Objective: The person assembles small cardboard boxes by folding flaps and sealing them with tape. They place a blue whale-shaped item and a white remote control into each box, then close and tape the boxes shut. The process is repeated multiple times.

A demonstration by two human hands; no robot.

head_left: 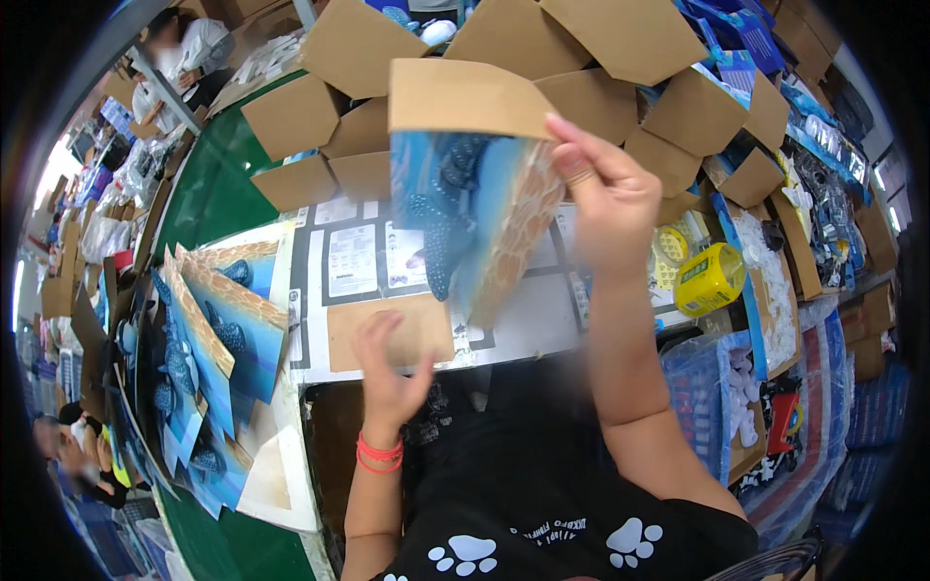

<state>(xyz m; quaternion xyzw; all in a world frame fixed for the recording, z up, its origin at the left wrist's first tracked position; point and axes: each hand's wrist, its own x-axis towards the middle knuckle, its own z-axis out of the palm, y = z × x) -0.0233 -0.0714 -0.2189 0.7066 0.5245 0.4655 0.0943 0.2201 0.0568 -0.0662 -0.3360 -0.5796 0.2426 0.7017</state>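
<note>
My right hand (612, 194) is raised over the table, thumb and fingers pinched on the edge of a printed backing card (523, 228). The card shows blue sea and a sandy shore, with a plain brown cardboard flap at its top. A dark blue, white-spotted whale shark figure (446, 232) shows on its face; whether it is fixed on or printed I cannot tell. Below, my left hand (392, 373) has its fingers apart, slightly blurred, over the near edge of a flat brown cardboard piece (397, 329). Whether it touches that piece is unclear.
Similar sea cards (208, 339) with shark figures lean in a stack at left. Open cardboard boxes (378, 48) line the far side. At right stand a yellow bottle (710, 279) and a box of white pieces (770, 290). Another person (184, 53) sits at far left.
</note>
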